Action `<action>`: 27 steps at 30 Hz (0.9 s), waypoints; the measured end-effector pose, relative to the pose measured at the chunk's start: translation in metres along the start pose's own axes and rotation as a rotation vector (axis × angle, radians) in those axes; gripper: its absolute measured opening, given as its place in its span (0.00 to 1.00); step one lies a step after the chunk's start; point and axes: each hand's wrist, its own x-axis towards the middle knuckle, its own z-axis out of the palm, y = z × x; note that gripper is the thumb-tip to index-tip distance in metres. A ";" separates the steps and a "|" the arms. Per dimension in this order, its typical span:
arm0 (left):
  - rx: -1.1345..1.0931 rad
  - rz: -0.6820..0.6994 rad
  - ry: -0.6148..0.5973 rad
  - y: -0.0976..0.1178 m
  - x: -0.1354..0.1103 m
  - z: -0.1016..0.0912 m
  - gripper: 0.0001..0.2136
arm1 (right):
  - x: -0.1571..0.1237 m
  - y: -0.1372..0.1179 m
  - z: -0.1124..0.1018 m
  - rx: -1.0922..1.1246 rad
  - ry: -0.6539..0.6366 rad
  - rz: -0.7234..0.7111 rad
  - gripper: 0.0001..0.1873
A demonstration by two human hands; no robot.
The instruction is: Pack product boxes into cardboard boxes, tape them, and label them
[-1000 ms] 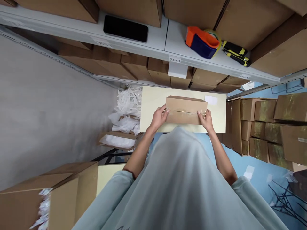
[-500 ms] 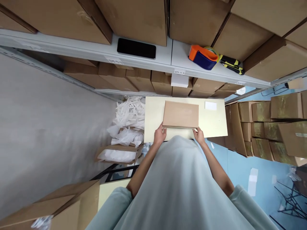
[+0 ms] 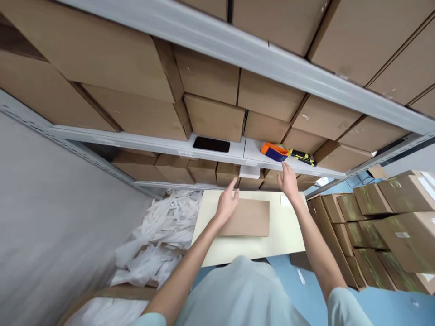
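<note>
Hovering by the tape holder (image 3: 273,153), thumb and fingers apart like on the left hand (image 3: 227,203), the right hand (image 3: 288,183) seems mid-reach and likely needs to grab tight.

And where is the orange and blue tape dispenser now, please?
In the head view, the tape dispenser sits on the grey shelf, right of centre, between the black phone and the yellow-and-black tools, just beyond the right hand.

I look through one head-worn camera, facing forward and down: shelves (image 3: 210,28) near at twelve o'clock, the box (image 3: 251,218) farther off towards five, the shirt (image 3: 238,294) close at six.
</note>
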 end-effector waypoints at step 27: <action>-0.119 -0.006 0.387 0.112 -0.178 0.192 0.07 | -0.207 0.032 0.006 1.528 -0.437 0.331 0.39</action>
